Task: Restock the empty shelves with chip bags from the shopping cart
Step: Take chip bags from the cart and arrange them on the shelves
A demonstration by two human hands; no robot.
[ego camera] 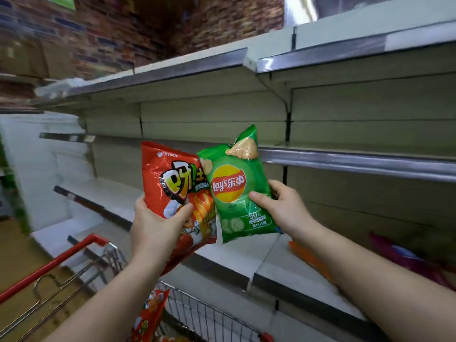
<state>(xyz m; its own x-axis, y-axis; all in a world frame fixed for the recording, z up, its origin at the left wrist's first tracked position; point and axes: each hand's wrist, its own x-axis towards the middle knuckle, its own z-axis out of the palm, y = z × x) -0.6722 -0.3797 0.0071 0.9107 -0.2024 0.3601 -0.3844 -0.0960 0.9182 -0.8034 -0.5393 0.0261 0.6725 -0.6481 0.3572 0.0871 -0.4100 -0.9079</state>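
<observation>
1. We've got two bags up in the air, in front of the bare shelving. The red chip bag (pixel 172 191) sits in our left hand (pixel 158 225), the green chip bag (pixel 234 191) in our right hand (pixel 281 208), and the green one overlaps the red one's right edge.

2. Left hand: curled around the lower part of the red bag, thumb across its front, fingers hidden behind. Right hand: pinching the green bag at its right side, thumb on the front, fingers wrapped behind. Both bags rise well above the hands that hold them.

3. What could go wrong? We judge the green bag the shakier one. It is held at one edge, so it may swing or slip out as we reach in.

4. The bags overlap, so setting one down could drag or knock the other.

5. These are puffy, crushable bags. Squeezing harder to keep them could break the chips or pop a seal.

6. The middle shelf (pixel 357 164) has a metal lip just behind the green bag's top. A tall bag could catch it going in.

7. The lower shelf (pixel 237 257) lies below both hands. A bag set too near its front edge could tip off towards the shopping cart (pixel 93 240), where more red bags wait.
</observation>
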